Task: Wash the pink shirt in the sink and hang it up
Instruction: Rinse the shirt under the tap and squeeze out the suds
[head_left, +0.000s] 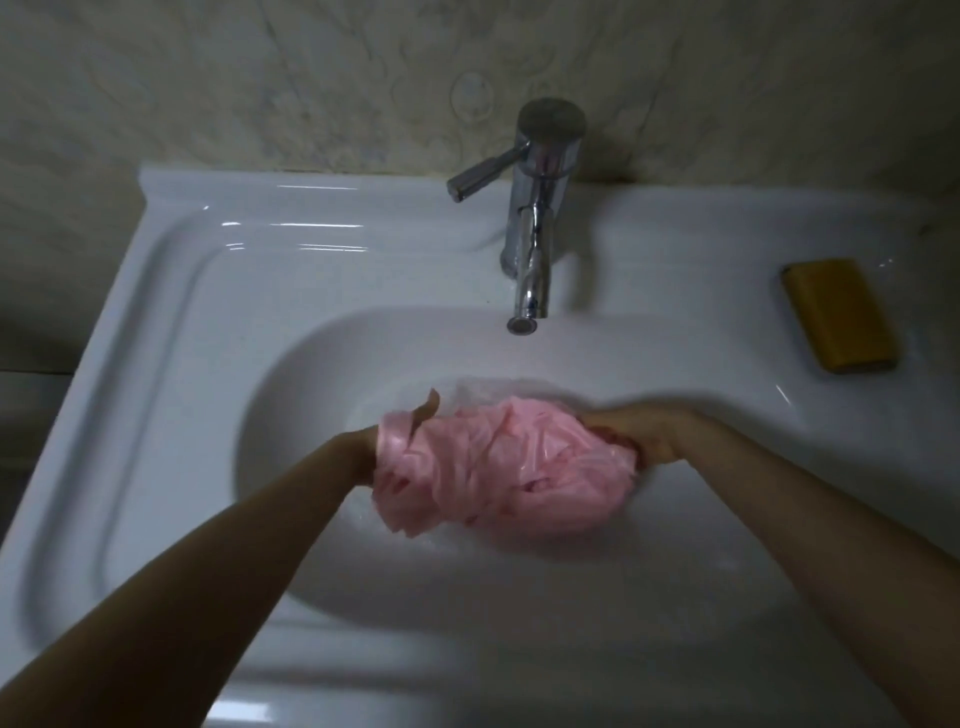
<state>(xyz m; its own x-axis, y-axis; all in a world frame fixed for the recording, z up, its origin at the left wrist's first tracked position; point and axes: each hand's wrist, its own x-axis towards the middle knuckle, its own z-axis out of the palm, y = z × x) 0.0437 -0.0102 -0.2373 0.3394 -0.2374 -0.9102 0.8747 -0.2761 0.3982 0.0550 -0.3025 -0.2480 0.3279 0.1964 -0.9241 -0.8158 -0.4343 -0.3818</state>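
Shirt (498, 462), pink and wet, bunched into a crumpled wad low in the sink (208, 332) basin, just nearer than the spot under the tap (535, 218). Gripped at both ends. Left hand (400, 431) at the wad's left end, mostly hidden by folds of cloth, with only the thumb tip poking up above the fabric; closed around the shirt as far as can be told. Right hand (634, 431) at the right end, fingers curled tight into the cloth, knuckles toward the far side. Both bare forearms reaching in from the near corners, meeting the shirt from opposite sides. Glossy folds on the fabric, catching light. Some ripple or wetness on the basin floor around and beyond the wad; whether standing water or just a wet film, cannot tell. White sink with a raised rim and a flat ledge on the left, shiny with streaks of reflection. Chrome tap at the far middle, spout pointing down over the basin, lever handle angled out to the left; no stream visible at the spout. Yellow soap (839, 314) lying flat on the right ledge, well apart from the hands. Pale patterned wall (260, 78) behind the sink. Dim light throughout, edges of arms slightly blurred.
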